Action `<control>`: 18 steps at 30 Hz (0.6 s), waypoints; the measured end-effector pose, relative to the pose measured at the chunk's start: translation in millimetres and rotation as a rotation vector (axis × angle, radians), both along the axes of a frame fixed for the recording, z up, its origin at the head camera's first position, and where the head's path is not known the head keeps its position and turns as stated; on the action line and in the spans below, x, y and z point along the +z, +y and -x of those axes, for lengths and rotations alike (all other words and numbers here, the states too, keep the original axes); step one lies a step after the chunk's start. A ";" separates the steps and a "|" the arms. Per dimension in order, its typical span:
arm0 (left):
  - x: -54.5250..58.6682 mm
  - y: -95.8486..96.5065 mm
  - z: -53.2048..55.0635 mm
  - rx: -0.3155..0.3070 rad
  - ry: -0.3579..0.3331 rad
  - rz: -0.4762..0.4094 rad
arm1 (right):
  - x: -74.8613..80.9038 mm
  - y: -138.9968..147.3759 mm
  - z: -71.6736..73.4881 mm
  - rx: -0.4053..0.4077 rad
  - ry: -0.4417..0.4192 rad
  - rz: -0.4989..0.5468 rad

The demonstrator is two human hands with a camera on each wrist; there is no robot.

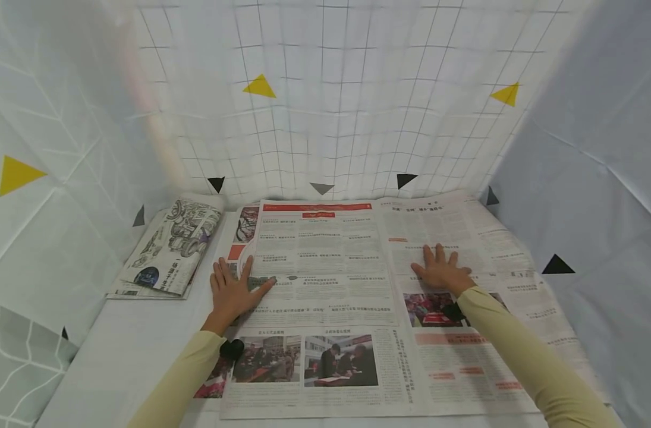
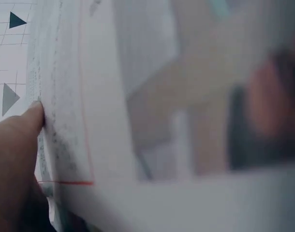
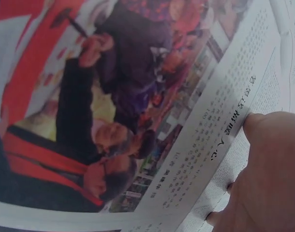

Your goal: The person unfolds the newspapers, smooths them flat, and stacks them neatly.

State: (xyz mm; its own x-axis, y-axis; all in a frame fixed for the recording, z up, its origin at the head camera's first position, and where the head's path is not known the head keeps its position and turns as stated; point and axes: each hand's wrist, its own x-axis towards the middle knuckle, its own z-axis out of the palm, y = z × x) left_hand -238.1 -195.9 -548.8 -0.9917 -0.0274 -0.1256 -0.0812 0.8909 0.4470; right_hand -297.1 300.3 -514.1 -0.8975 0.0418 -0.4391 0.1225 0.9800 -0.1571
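Note:
A large newspaper (image 1: 325, 315) lies spread out on the white table, with a vertical crease between its two pages. My left hand (image 1: 233, 291) rests with fingers spread on its left edge, where part of another printed sheet shows beneath. On the right page, my right hand (image 1: 442, 272) lies with fingers spread above a colour photo. In the left wrist view, a fingertip (image 2: 37, 110) touches the newsprint. The right wrist view has the photo (image 3: 89, 106) close up, with the fingers (image 3: 263, 140) on the paper beside it.
A folded stack of newspapers (image 1: 178, 244) sits at the table's left, its top sheet showing a machine drawing. White table surface (image 1: 127, 351) shows at the front left. A grid-marked sheet (image 1: 330, 107) hangs behind, and pale sheets flank both sides, with yellow and black triangle markers.

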 end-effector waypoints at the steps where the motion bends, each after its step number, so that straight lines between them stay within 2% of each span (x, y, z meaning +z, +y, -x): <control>1: -1.0 -1.0 -0.8 0.000 0.007 0.003 | 0.3 -0.4 -0.9 0.006 0.002 0.002; 4: -4.0 -5.0 -0.2 -0.007 0.035 0.001 | 3.0 -2.8 -4.4 0.013 0.019 0.021; 11: 1.2 -15.5 -0.4 0.000 0.090 0.044 | 4.6 -14.0 -8.8 0.032 0.105 0.072; 14: -1.4 -23.5 -1.8 -0.022 0.146 0.070 | 2.0 -21.7 -9.9 0.048 0.125 0.071; 18: -4.5 -34.2 -3.6 -0.033 0.225 0.056 | -3.6 -30.2 -11.7 0.065 0.128 0.079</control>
State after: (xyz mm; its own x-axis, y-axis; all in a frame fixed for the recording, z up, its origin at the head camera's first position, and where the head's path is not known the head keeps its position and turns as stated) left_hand -234.5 -230.1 -553.4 -0.9950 0.0053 0.0999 0.0450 0.9154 0.3999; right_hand -285.3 270.0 -517.7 -0.9460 -0.0483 -0.3207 0.0334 0.9691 -0.2444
